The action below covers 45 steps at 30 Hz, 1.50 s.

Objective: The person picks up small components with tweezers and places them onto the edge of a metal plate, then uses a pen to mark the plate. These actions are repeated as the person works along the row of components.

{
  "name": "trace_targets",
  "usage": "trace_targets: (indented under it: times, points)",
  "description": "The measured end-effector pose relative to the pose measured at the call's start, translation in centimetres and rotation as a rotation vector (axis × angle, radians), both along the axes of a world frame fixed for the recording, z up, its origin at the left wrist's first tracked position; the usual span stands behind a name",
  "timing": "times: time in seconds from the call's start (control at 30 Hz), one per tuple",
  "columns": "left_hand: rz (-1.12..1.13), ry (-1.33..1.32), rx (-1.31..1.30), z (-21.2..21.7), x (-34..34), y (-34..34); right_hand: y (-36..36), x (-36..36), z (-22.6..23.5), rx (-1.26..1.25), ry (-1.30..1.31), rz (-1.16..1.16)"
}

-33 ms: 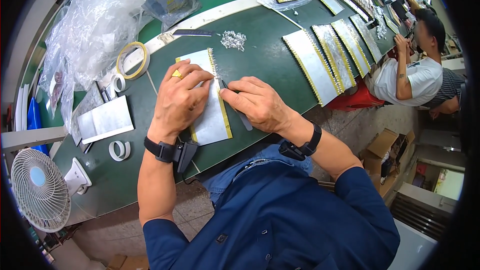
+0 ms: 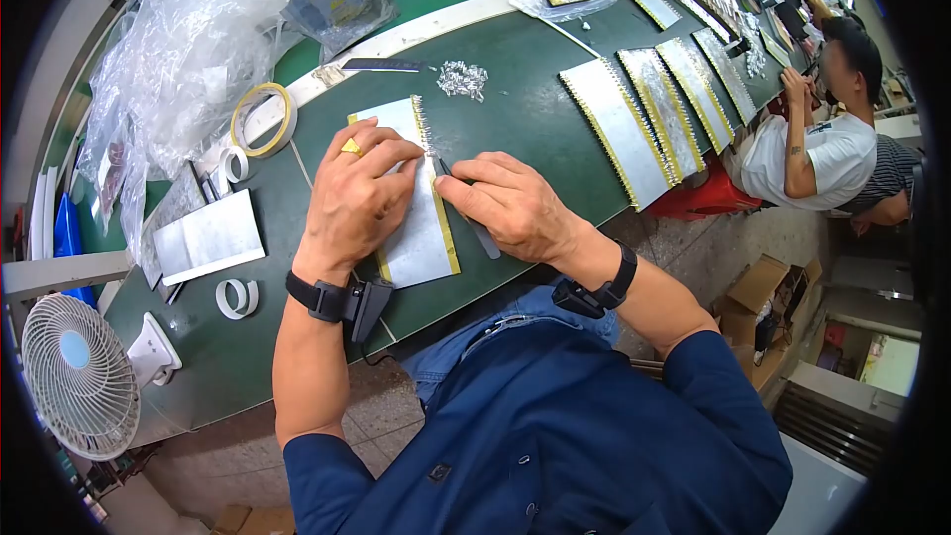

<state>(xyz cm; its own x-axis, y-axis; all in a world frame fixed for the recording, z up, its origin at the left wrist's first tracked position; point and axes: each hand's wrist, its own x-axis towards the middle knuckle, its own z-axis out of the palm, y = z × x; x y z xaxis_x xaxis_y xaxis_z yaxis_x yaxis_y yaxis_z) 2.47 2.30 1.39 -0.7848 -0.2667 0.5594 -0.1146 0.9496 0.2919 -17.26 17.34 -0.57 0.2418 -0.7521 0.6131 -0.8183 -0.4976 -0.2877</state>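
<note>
Two hands pressed on a silvery card (image 2: 416, 228) lying flat on the green counter (image 2: 515, 89), near its front edge. Left hand (image 2: 357, 200) spread flat, pinning the card; right hand (image 2: 500, 203) pinched shut on a slim dark tool (image 2: 477, 233) at the card's toothed strip. Best done, seemingly, with the card held still and the tool worked close along the edge. Loose silver bits (image 2: 463, 79), a tape roll (image 2: 263, 119) and finished cards (image 2: 624, 129) lay beyond.

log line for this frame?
left hand: pressing silver card | right hand: tweezers at card edge | green table
</note>
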Motion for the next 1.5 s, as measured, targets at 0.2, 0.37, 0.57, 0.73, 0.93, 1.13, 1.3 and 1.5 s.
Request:
trace_targets:
  times: [0.2, 0.37, 0.57, 0.73, 0.93, 1.13, 1.3, 1.5]
  points:
    - [-0.005, 0.004, 0.000, 0.07, -0.04, 0.11, -0.08, 0.08, 0.07, 0.004, -0.003, 0.005]
    - [-0.009, 0.001, -0.002, 0.10, -0.05, 0.15, -0.09, 0.09, 0.13, 0.015, -0.016, 0.011]
    - [-0.014, -0.003, -0.008, 0.09, -0.10, 0.16, -0.14, 0.07, 0.16, 0.009, 0.000, 0.005]
    - [-0.028, -0.023, -0.008, 0.19, -0.21, 0.22, -0.18, 0.07, 0.02, 0.011, -0.009, 0.005]
    - [-0.042, -0.083, -0.082, 0.45, -0.16, 0.20, -0.29, 0.02, -0.04, 0.025, -0.053, 0.008]
    - [-0.022, -0.104, -0.101, 0.22, -0.32, 0.44, -0.22, 0.03, 0.05, 0.003, -0.293, -0.056]
    - [-0.017, -0.105, -0.091, 0.06, -0.39, 0.46, -0.44, 0.01, -0.06, 0.023, -0.367, -0.051]
    - [-0.014, -0.112, -0.088, 0.20, -0.23, 0.46, -0.52, 0.09, 0.09, 0.028, -0.363, -0.043]
